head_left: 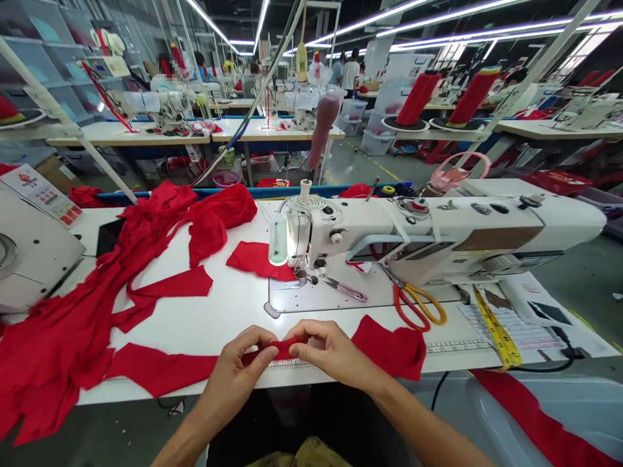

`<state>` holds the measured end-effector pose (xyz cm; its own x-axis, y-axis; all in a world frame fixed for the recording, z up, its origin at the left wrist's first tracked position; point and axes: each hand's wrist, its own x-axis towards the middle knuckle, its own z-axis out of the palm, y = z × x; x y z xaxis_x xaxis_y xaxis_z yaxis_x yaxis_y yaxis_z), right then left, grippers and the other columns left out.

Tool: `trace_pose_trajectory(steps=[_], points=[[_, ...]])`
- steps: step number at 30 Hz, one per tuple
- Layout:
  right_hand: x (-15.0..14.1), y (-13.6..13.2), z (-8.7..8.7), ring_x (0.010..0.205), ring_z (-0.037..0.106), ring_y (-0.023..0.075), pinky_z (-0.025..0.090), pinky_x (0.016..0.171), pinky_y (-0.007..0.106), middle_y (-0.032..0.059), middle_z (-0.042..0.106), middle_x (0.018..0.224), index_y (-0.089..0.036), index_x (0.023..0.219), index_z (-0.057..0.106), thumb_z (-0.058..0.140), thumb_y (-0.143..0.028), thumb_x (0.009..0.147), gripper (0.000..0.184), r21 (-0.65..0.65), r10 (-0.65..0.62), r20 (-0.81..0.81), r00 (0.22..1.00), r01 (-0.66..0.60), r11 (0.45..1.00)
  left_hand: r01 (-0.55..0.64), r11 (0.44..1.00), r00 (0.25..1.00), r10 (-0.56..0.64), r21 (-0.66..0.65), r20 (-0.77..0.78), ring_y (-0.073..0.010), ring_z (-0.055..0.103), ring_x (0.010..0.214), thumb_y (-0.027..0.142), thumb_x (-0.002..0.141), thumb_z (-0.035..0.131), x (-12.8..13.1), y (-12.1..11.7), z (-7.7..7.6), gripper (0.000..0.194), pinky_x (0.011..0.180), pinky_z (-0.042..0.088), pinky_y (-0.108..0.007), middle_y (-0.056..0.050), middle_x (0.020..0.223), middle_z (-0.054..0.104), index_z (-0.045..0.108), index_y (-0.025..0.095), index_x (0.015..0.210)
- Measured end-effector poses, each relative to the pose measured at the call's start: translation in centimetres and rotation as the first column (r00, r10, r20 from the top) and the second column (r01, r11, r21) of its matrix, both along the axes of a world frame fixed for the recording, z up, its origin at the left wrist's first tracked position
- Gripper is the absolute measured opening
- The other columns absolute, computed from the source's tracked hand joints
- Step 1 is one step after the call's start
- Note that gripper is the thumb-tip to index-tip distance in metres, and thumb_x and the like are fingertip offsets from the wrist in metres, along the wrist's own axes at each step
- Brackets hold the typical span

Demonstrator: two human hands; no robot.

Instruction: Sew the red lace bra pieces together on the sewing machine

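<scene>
My left hand (246, 360) and my right hand (324, 350) pinch a narrow piece of red fabric (283, 349) between thumbs and fingers, just above the table's front edge. A ruler strip (292, 365) shows under it. Left of my left hand lies a flat red cloth strip (165, 368); whether it joins the held piece is hidden by the hand. Another red cloth piece (392, 347) rests beside my right wrist. Beyond the hands stands a white sewing machine (374, 227), with a red piece (257, 258) lying by its needle area.
A long heap of red fabric (92, 295) covers the table's left side and hangs over its edge. Scissors (416, 305), a pink-handled thread snipper (348, 290) and a yellow tape measure (496, 331) lie to the right. A blue-grey bin (549, 402) stands below. People work farther back.
</scene>
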<state>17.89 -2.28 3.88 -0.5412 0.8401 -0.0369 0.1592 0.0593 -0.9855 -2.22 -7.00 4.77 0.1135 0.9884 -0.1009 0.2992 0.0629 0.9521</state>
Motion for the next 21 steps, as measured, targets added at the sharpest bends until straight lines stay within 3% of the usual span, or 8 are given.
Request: trace_pose_trajectory(steps=[2,7,9,13,17,21], points=[[0.1,0.3,0.2,0.075,0.058,0.0134,0.045,0.073,0.027,-0.0008,0.065,0.076,-0.019,0.082,0.073,0.069,-0.024,0.085,0.006,-0.002,0.016,-0.056,0.998,-0.016,1.000,0.025,1.000,0.999,-0.026,0.007,0.038,-0.0182,0.054,0.077,0.048,0.090,0.057,0.0,0.5,0.1,0.030,0.070,0.043,-0.026,-0.002,0.080,0.061,0.066,0.021,0.082],[0.1,0.5,0.5,0.083,0.063,0.0159,0.050,0.076,0.029,0.0034,0.066,0.088,-0.021,0.088,0.075,0.070,-0.028,0.088,0.008,0.110,0.117,-0.278,0.953,-0.090,0.990,0.095,0.996,0.974,-0.092,-0.004,0.209,-0.0162,0.053,0.073,0.049,0.087,0.065,0.1,1.9,0.1,0.031,0.065,0.044,-0.025,-0.002,0.080,0.060,0.067,0.019,0.081],[-0.2,0.4,0.8,0.081,0.063,0.0155,0.050,0.076,0.030,0.0027,0.066,0.084,-0.022,0.088,0.075,0.071,-0.028,0.088,0.008,0.137,0.099,-0.299,0.949,-0.060,0.989,0.110,0.994,0.944,-0.104,0.001,0.313,-0.0148,0.052,0.072,0.049,0.084,0.069,0.4,2.3,0.1,0.031,0.064,0.044,-0.024,-0.002,0.079,0.059,0.066,0.019,0.080],[-0.7,0.3,1.5,0.075,0.060,0.0135,0.048,0.076,0.029,-0.0011,0.064,0.079,-0.022,0.092,0.070,0.077,-0.031,0.083,0.015,0.055,0.023,-0.314,0.949,-0.006,0.998,0.104,0.995,0.888,-0.099,0.014,0.449,-0.0146,0.052,0.075,0.045,0.082,0.074,1.0,2.6,-0.4,0.029,0.061,0.045,-0.023,-0.001,0.079,0.056,0.063,0.019,0.081],[-1.0,0.6,2.0,0.077,0.057,0.0137,0.047,0.075,0.029,-0.0005,0.062,0.083,-0.022,0.096,0.072,0.078,-0.040,0.081,0.025,0.040,0.069,-0.294,0.953,-0.060,0.997,0.096,0.994,0.883,-0.112,0.059,0.456,-0.0171,0.055,0.084,0.042,0.080,0.077,1.0,2.8,-1.5,0.030,0.070,0.048,-0.025,-0.002,0.087,0.057,0.061,0.021,0.093],[-1.0,0.9,2.4,0.091,0.058,0.0177,0.046,0.087,0.033,0.0019,0.061,0.092,-0.021,0.082,0.068,0.075,-0.044,0.083,0.023,0.160,0.110,-0.206,0.972,-0.077,0.984,0.006,0.995,0.944,-0.038,0.100,0.327,-0.0210,0.056,0.098,0.041,0.075,0.081,0.2,2.6,-1.8,0.042,0.085,0.048,-0.030,-0.004,0.102,0.059,0.059,0.024,0.106]])
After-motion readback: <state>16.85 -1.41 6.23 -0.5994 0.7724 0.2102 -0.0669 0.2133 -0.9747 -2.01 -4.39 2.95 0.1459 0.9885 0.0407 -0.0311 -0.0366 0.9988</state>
